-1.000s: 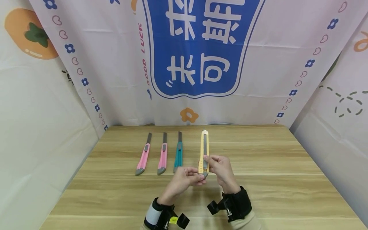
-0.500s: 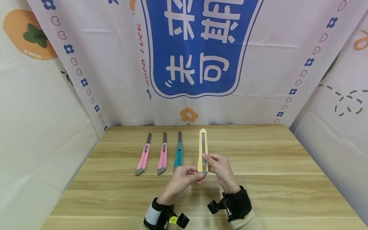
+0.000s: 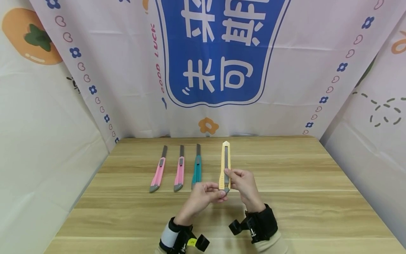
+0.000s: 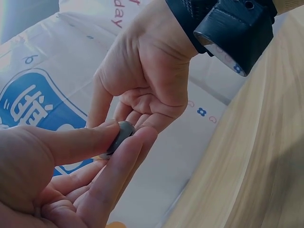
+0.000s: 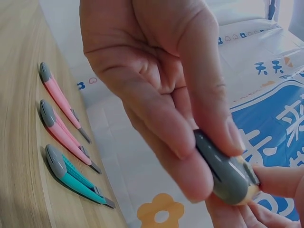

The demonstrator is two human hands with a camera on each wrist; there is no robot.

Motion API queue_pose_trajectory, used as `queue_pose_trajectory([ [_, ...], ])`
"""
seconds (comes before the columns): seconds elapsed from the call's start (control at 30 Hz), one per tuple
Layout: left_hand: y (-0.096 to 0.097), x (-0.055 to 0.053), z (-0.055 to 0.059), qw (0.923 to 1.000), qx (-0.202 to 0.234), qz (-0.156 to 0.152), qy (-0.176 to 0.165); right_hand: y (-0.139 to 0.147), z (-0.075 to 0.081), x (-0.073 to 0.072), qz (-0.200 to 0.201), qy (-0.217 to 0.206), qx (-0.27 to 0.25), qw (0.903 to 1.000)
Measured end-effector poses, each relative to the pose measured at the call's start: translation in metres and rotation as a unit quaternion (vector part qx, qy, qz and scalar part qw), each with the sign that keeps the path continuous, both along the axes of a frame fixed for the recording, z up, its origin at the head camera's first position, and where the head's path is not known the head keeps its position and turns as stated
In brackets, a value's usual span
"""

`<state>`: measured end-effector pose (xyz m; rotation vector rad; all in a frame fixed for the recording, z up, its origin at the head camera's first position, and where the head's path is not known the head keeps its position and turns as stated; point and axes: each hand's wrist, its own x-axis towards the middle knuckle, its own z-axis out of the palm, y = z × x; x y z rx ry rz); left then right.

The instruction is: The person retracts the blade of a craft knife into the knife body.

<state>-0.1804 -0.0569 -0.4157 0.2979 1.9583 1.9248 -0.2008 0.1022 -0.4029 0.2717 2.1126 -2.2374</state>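
Observation:
A yellow utility knife (image 3: 223, 165) is held up over the table, its tip toward the back and its grey blade showing in the slot. My left hand (image 3: 201, 197) pinches its grey end cap (image 5: 228, 175) between thumb and fingers. My right hand (image 3: 245, 185) grips the body from the right, its thumb on the slider strip. Left of the hands lie a teal utility knife (image 3: 197, 169) and two pink ones, the nearer pink knife (image 3: 179, 173) and the far-left pink knife (image 3: 157, 176), all with blades extended. The left hand overlaps the teal knife's lower end in the head view.
The wooden table (image 3: 301, 211) reaches back to a printed white curtain (image 3: 142, 116) with a blue panel. White cloth hangs on both sides. Each wrist wears a black strap with a camera, such as the right wrist strap (image 3: 264, 222).
The yellow knife's tip has swayed slightly left and then back right. Both hands keep their hold on it, and the knives on the table have not moved.

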Motion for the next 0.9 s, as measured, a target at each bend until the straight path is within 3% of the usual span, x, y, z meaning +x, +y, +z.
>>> queue_pose_trajectory([
  [0.9, 0.002, -0.001, -0.003, 0.9999, 0.010, 0.005, -0.003, 0.011, 0.000, -0.001, 0.054, 0.006, -0.018, 0.9984],
])
